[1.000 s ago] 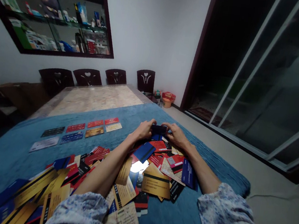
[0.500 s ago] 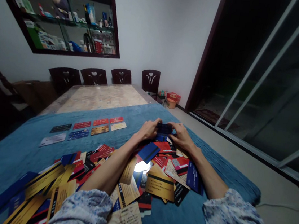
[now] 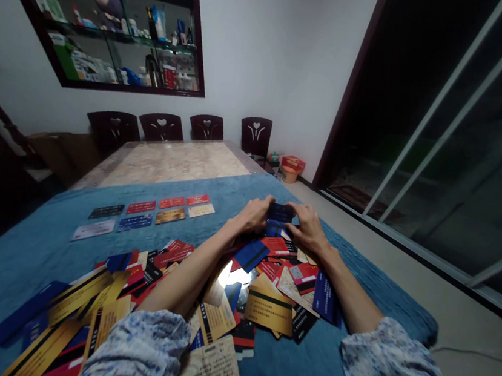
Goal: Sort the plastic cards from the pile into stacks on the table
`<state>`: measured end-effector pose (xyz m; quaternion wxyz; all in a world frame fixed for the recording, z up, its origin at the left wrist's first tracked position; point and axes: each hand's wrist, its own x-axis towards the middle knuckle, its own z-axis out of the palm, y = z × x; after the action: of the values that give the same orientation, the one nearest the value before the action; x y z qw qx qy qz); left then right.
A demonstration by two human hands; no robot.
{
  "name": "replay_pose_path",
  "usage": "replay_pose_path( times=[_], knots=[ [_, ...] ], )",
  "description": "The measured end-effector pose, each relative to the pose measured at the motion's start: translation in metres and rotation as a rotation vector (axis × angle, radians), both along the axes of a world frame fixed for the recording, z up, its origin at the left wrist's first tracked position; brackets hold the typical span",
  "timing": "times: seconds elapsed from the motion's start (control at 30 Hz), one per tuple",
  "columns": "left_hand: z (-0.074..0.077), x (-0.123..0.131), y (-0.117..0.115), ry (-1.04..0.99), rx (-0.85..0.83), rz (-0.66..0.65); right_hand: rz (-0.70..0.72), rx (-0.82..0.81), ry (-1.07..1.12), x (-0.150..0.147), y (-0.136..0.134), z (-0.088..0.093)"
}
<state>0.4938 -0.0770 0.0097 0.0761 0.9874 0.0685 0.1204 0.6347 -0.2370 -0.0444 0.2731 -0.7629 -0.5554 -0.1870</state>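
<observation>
Between my two hands, at the far end of a heap of loose cards, is a dark blue card [image 3: 280,212]. My left hand [image 3: 254,214] pinches its left edge, and my right hand [image 3: 306,226] has its right edge. Just below it lies a brighter blue card [image 3: 276,229], partly covered. Under my wrists the heap spreads toward me: a blue card with a dark stripe [image 3: 251,255], a gold card [image 3: 270,306], a red card [image 3: 303,277] and a beige card with writing [image 3: 211,369]. My left forearm hides part of the heap.
Two rows of cards lie apart on the left, among them a black card [image 3: 107,212] and a white card [image 3: 93,229]. A blue cloth [image 3: 209,231] covers the near table; its bare patterned top [image 3: 181,161] shows beyond. Dark chairs [image 3: 255,135] stand behind.
The view has shifted slightly. My hands keep hold of the dark blue card, and more of the brighter blue card shows below it.
</observation>
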Motion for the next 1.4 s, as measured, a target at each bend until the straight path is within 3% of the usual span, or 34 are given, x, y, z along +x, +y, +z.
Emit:
replay_pose_path(
  times=[0.4, 0.73, 1.4],
  knots=[
    [0.0, -0.015, -0.001, 0.022, 0.146, 0.039, 0.0, -0.015, -0.082, -0.007, 0.002, 0.005],
    [0.007, -0.041, 0.001, 0.031, 0.069, 0.047, 0.072, -0.077, -0.092, -0.009, 0.005, 0.004],
    [0.004, -0.073, 0.02, 0.156, -0.003, 0.087, 0.188, -0.308, -0.076, -0.033, 0.023, 0.023]
  ],
)
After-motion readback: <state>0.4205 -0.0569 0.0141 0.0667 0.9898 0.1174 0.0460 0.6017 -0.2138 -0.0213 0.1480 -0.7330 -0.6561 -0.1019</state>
